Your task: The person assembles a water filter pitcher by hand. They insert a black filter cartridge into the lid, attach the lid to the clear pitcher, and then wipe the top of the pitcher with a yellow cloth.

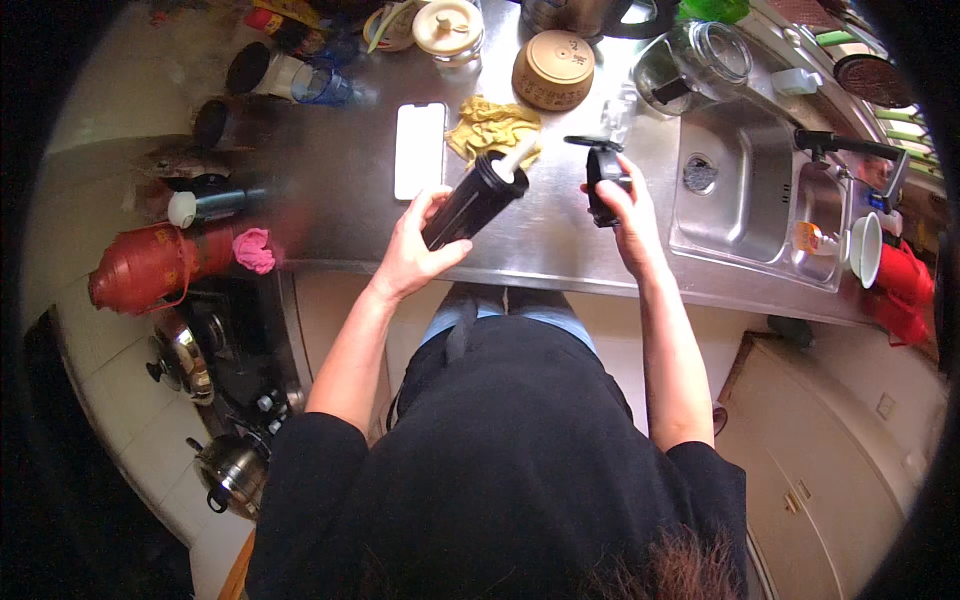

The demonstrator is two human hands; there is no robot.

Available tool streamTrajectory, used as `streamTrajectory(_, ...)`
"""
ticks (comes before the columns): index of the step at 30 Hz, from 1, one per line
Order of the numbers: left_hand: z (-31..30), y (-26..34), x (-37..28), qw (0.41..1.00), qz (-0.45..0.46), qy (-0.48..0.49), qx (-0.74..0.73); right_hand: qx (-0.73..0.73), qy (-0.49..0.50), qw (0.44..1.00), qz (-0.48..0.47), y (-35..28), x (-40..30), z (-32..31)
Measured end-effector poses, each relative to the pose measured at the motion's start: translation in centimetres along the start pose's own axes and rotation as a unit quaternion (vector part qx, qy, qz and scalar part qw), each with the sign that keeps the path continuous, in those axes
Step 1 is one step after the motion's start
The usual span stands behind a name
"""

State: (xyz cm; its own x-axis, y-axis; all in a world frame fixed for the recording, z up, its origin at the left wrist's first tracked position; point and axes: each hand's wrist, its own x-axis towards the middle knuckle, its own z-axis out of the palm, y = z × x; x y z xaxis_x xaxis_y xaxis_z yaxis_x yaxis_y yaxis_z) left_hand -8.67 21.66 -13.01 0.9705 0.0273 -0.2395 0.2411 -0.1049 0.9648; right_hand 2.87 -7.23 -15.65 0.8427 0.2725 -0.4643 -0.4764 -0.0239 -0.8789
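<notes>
My left hand (pixel 424 251) is closed around a black cylindrical bottle (pixel 476 202), tilted with its open mouth up and to the right. A white stick-like thing (pixel 520 155) pokes out of that mouth; its lower end is hidden inside. To the right, apart from the bottle, my right hand (pixel 634 214) grips a black lid (pixel 602 184) with a flipped-out flat part at its top. Beyond the bottle a crumpled yellow cloth (pixel 491 124) lies on the steel counter (pixel 352 217). A phone with a white screen (pixel 420 150) lies left of the cloth.
A steel sink (pixel 739 187) with a black tap (pixel 847 142) is at the right. Behind the cloth stand a brown lidded pot (pixel 553 71), a glass jar with a cream lid (pixel 448 34) and a large glass jar (pixel 690 67). A red thermos flask (pixel 142 268) and pink cloth (pixel 255 250) are left.
</notes>
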Motion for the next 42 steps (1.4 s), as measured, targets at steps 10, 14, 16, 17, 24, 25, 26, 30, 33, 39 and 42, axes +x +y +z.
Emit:
streamTrajectory(10,3.0,5.0,0.9,0.986,0.076,-0.065,0.137,0.092,-0.143,0.984,-0.056,-8.1,-4.4,-0.8)
streamTrajectory(14,3.3,5.8,1.0,0.974,0.131,-0.041,0.179,-0.015,-0.110,0.991,-0.075,-9.0,-5.7,0.0)
streamTrajectory(16,3.4,6.3,0.9,0.972,0.148,-0.036,0.179,-0.095,-0.092,0.986,-0.102,-9.9,-6.4,0.7)
streamTrajectory(17,3.5,6.5,0.8,0.970,0.159,-0.032,0.179,-0.110,-0.101,0.983,-0.110,-10.1,-6.4,1.1)
streamTrajectory(24,3.6,6.3,1.1,0.980,0.176,-0.067,0.065,0.010,-0.115,0.981,-0.155,-9.6,-6.7,2.5)
streamTrajectory(25,3.5,6.7,1.0,0.988,0.125,-0.082,0.029,0.005,-0.116,0.981,-0.156,-9.8,-6.7,2.5)
streamTrajectory(26,3.4,7.3,0.9,0.992,0.075,-0.097,-0.006,-0.001,-0.117,0.981,-0.157,-10.2,-6.8,2.6)
streamTrajectory(30,3.3,8.8,1.4,0.985,-0.022,-0.140,-0.098,-0.014,-0.108,0.984,-0.144,-11.5,-6.7,3.2)
streamTrajectory(33,3.5,8.7,2.0,0.957,-0.090,-0.191,-0.201,0.053,-0.111,0.977,-0.174,-12.1,-6.0,3.7)
streamTrajectory(39,6.1,9.0,1.9,0.871,-0.073,-0.238,-0.423,0.163,-0.135,0.949,-0.234,-13.8,-5.7,4.5)
streamTrajectory(42,5.1,9.2,1.7,0.883,-0.077,-0.258,-0.385,-0.073,-0.172,0.969,-0.162,-17.4,-7.0,3.3)
